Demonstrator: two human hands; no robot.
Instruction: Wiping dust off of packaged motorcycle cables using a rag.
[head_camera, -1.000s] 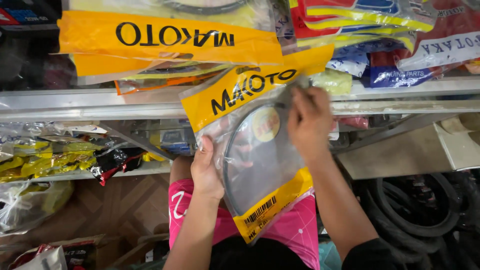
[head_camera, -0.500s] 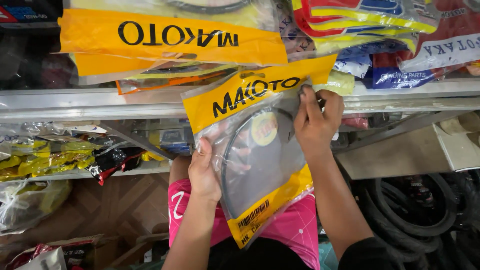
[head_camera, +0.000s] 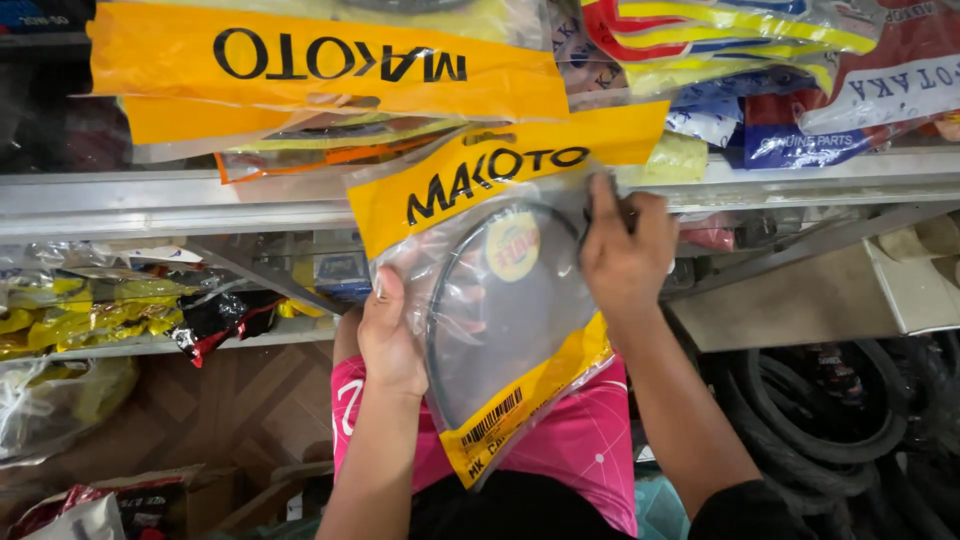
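The left hand (head_camera: 392, 340) has its fingers tucked behind the clear packet (head_camera: 500, 320), and the black tyres (head_camera: 840, 420) get cut off at the right edge.

clear plastic packet with yellow header and yellow bottom strip (head_camera: 500, 300) | holds a thin black ring coiled inside, round yellow sticker near the top | tilted, header up and to the right, barcode corner lowest | held in the air before metal shelves

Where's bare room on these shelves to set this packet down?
Bare grey ledge right of the right hand, bordered by the metal shelf edge above and black tyres below. Crowded: top shelf's yellow packets, lower-left shelf's bags. Both hands hold the clear packet.
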